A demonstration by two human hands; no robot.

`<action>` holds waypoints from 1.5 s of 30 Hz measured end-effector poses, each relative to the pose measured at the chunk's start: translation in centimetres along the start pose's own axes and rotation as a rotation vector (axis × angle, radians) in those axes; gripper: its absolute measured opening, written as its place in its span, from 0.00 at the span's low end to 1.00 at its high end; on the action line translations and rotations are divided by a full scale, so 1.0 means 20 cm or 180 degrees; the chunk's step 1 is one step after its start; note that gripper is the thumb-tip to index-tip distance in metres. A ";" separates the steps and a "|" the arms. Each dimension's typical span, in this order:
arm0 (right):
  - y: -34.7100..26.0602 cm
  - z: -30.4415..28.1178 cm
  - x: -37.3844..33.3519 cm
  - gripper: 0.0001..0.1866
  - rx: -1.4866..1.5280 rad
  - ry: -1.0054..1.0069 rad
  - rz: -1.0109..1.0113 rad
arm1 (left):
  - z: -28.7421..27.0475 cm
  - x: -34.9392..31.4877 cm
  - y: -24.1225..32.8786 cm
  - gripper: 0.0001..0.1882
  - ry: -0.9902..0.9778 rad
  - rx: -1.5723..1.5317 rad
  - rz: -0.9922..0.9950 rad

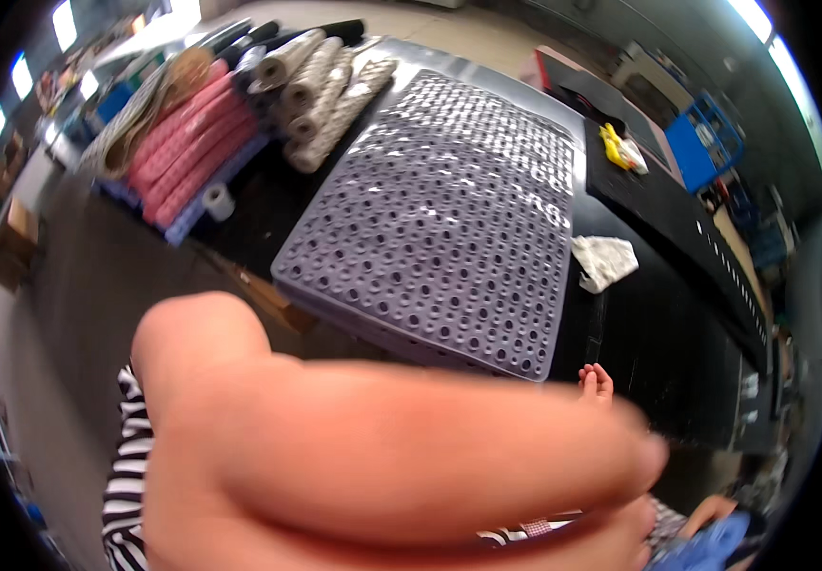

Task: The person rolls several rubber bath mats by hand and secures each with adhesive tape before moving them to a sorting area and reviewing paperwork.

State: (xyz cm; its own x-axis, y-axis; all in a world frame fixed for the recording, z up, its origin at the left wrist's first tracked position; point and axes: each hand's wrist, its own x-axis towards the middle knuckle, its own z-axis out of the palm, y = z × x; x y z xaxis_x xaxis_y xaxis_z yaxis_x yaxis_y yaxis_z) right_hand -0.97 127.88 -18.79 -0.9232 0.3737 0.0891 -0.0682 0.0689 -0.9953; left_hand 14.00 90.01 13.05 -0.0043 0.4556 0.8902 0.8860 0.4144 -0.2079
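My left hand (401, 447) looms very close and blurred, covering the lower middle of the view. Its fingers point right, with a narrow gap at the bottom; their tips and anything they touch are not clear. Beyond it a stack of grey-purple bath mats (440, 228), dotted with round holes and bumps, lies on the black table (658, 324). What seems to be my right hand (597, 383) shows only raised fingertips by the stack's near right corner. They are slightly apart with nothing visible in them; the rest is hidden. A crumpled white cloth (606, 263) lies right of the stack.
Rolled pink mats (192, 143) and beige mats (311, 90) lie at the far left, beside a small white roll (218, 202). A long black strip (687, 243) and a yellow-and-white packet (623, 149) are at right. Beyond stands a blue cart (706, 143).
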 end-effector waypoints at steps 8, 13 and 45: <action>-0.38 0.81 -0.44 0.10 0.0038 -0.0050 -0.0696 | -0.80 -0.32 -0.06 0.07 -0.0326 0.0372 -0.0033; -0.64 1.69 -0.87 0.13 0.0762 -0.1645 -0.0600 | -1.28 -0.62 -0.09 0.07 -0.0358 0.0621 -0.0255; -2.19 4.51 -1.22 0.13 0.1112 -0.2021 -0.4396 | -2.58 -1.89 -1.69 0.18 0.3533 -0.0109 -0.3479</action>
State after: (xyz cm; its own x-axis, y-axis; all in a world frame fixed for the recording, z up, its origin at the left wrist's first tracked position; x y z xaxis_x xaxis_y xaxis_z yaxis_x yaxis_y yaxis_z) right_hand -9.65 32.24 19.13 -0.0693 -0.2395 0.9684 -0.9657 -0.2276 -0.1254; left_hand 8.13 18.23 7.38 -0.3120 -0.8402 0.4434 0.6912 0.1195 0.7127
